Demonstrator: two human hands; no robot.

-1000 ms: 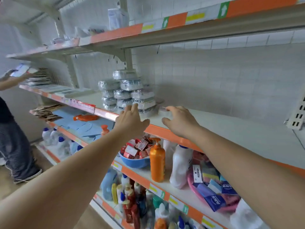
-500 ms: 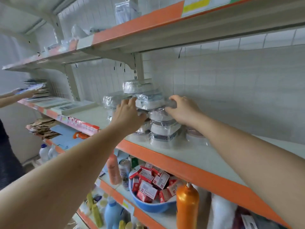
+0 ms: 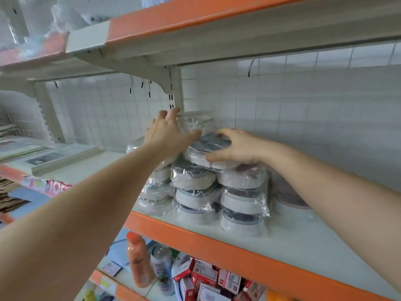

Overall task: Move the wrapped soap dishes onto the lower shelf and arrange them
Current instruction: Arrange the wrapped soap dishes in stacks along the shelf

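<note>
While the bottom of the view is mostly forearms and clutter, an orange bottle (image 3: 138, 262) and a heap of red and white boxes (image 3: 208, 279) on the level below, the action is further in. On the white shelf with the orange front lip (image 3: 217, 246), the wrapped soap dishes (image 3: 217, 192) sit in several stacks a few high, close to the edge.

The right hand (image 3: 235, 148) is curled over the top dish (image 3: 208, 152), thumb on the near rim and fingers draped across the far side, so it looks like a real grip. That dish sits tilted across two stacks rather than flat on one.

Slightly further back, the left hand (image 3: 170, 131) is spread wide with straight fingers over the rear stack (image 3: 195, 124). It may be touching the wrap, but the blur there makes it hard to say; it isn't gripping anything.

So I'd call this the arranging step. Next move probably needs the right hand to lift or slide that tilted dish square onto one stack while the left steadies the back ones. The plastic looks slippery, so go gently.
</note>
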